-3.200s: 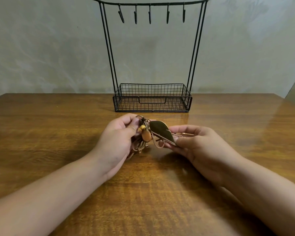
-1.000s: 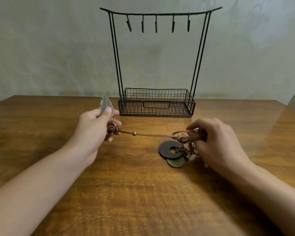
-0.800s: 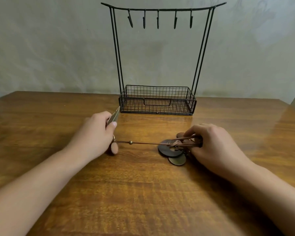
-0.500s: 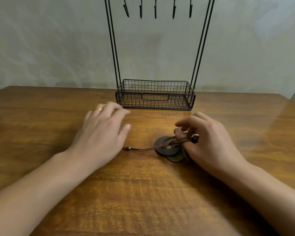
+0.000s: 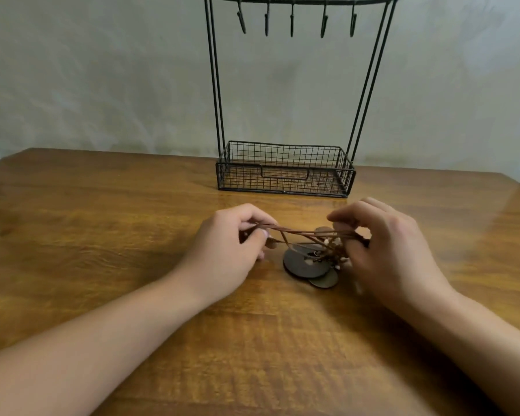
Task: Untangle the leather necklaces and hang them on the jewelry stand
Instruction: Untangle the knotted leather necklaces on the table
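Now both hands are back on the tangle. Half a second ago the left hand (image 5: 234, 244) lay flat and spread on the counter (image 5: 102, 235) with nothing in it, one slack cord trailing from it; it has since curled shut and its grip pinches several strands of the leather necklaces (image 5: 306, 234) between thumb and fingertips. The right hand (image 5: 385, 247) has lifted slightly, its grip closed on the knotted far end, so the cords run taut and crossed between the two hands, just above the counter.

Assessment: the work has returned to pulling strands apart. The leaf pendant seen a second ago in the left hand is not visible; whether it is under that hand cannot be told. Nothing is hung yet.

Materials and forms:
- Cords: thin, round, reddish-brown leather, several together, crossing near the left hand; small pale beads sit near the knot.
- Disc pendants (image 5: 305, 265): flat, dark, matte rounds, the larger with a centre hole, a smaller one overlapping beneath it; both rest on the counter below the cords.
- Jewelry stand (image 5: 285, 172): black wire, grid-mesh tray at the base, paired thin uprights, a curved top bar carrying five bare hooks (image 5: 291, 24). It stands behind the hands, apart from them.
- Counter: glossy, varnished wood with strong grain.
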